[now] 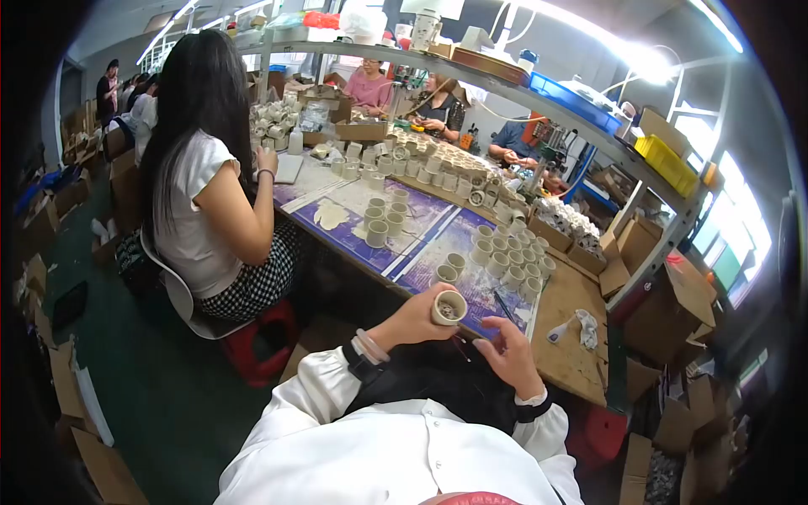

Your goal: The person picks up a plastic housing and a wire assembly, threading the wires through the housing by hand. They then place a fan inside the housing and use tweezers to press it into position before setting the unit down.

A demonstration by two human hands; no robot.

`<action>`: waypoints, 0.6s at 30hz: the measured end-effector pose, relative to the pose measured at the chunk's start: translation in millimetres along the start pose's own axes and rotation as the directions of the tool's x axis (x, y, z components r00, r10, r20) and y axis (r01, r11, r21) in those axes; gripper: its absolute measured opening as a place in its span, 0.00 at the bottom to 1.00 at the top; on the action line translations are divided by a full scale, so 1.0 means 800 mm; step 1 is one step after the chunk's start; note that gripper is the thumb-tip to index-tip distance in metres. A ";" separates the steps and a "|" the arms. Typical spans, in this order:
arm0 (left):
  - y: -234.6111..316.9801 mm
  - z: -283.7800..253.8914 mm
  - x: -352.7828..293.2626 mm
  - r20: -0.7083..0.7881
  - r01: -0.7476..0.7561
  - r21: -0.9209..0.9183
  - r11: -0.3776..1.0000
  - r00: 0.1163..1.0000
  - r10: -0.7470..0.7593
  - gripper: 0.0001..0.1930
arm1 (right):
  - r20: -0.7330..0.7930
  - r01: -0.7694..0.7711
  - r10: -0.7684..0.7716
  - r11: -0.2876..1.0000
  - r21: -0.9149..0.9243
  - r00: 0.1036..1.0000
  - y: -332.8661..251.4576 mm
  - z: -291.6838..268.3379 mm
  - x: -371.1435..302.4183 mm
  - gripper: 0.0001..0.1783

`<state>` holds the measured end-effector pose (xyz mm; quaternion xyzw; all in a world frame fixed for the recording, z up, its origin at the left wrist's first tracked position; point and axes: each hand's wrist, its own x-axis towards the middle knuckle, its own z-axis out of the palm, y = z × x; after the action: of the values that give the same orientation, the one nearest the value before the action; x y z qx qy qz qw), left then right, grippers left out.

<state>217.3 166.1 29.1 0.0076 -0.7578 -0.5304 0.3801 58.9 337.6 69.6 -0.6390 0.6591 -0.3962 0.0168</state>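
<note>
My left hand (414, 320) is closed around a cream, cup-shaped cylinder (449, 306), tilted so its open mouth shows. Small parts lie inside it, too small to make out. Thin dark and reddish wires (462, 348) seem to hang below the cylinder. To its right, my right hand (512, 360) is open, thumb and fingers apart and holding nothing visible. Just beyond that hand lies a dark, pen-like tool (503, 305) on the purple mat (404, 280). Rows of similar cream cylinders (498, 266) stand on the mat ahead, and two more (446, 273) stand closer to my left hand.
A crumpled white cloth or glove (586, 328) lies on the brown board (562, 362) at right. A shelf (497, 77) spans the bench, with a yellow bin (667, 164) on it. At left sits a co-worker (202, 185); cardboard boxes (669, 295) stand at right.
</note>
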 end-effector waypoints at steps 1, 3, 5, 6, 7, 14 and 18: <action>-0.004 0.008 0.008 0.008 -0.002 0.038 0.999 1.000 0.001 0.28 | 0.032 -0.014 0.013 0.999 0.044 0.999 -0.005 0.000 0.000 0.21; -0.013 0.028 0.023 0.009 0.017 0.033 0.999 1.000 -0.017 0.28 | 0.010 0.005 -0.006 0.999 0.033 1.000 -0.001 -0.001 -0.001 0.23; -0.027 0.042 0.034 0.010 0.049 0.010 0.999 0.999 -0.049 0.28 | -0.032 0.038 -0.038 0.999 -0.003 0.999 0.007 -0.002 -0.005 0.25; -0.038 0.047 0.037 0.016 0.047 0.011 0.999 0.999 -0.047 0.28 | -0.037 0.036 -0.036 0.999 -0.004 0.999 0.015 -0.007 -0.009 0.25; -0.053 0.053 0.041 0.005 0.030 0.030 0.999 1.000 -0.030 0.28 | -0.041 0.004 -0.004 1.000 0.000 0.999 0.025 -0.013 -0.014 0.25; -0.123 0.075 0.072 -0.051 0.065 0.228 0.971 0.997 -0.055 0.29 | -0.103 -0.083 0.089 0.995 0.063 0.991 0.071 -0.052 -0.039 0.23; -0.149 0.105 0.097 0.025 0.121 0.234 0.965 0.991 -0.130 0.29 | -0.138 -0.102 0.108 0.994 0.049 0.985 0.088 -0.062 -0.058 0.18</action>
<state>66.5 149.4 -35.7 0.0893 -0.8200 -0.4613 0.3268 -17.2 393.3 42.5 -0.5734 0.6831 -0.4523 0.0045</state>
